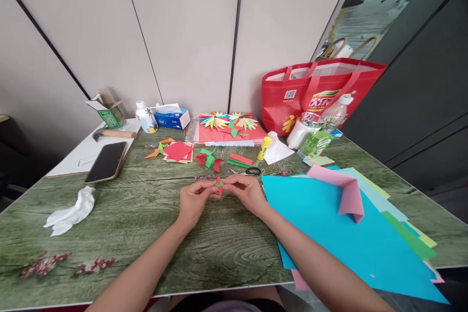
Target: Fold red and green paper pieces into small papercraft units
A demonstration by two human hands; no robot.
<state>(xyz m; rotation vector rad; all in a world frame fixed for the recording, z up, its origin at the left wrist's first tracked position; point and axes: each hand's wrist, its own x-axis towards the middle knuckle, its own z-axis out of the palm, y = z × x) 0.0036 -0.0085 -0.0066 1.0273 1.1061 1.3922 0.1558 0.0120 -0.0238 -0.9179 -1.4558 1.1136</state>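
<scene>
The left hand (193, 200) at nine o'clock and right hand (247, 194) at three pinch, over the counter (146, 214), red-green paper (219, 186), probably light, crisp, easily crushed and best held by folded edges, with scissors (248, 171) beyond at two.

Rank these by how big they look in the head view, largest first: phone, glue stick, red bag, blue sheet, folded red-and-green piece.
1. Blue sheet
2. Red bag
3. Phone
Smallest, unranked: glue stick and folded red-and-green piece; they look close, and the piece is partly hidden.
</scene>
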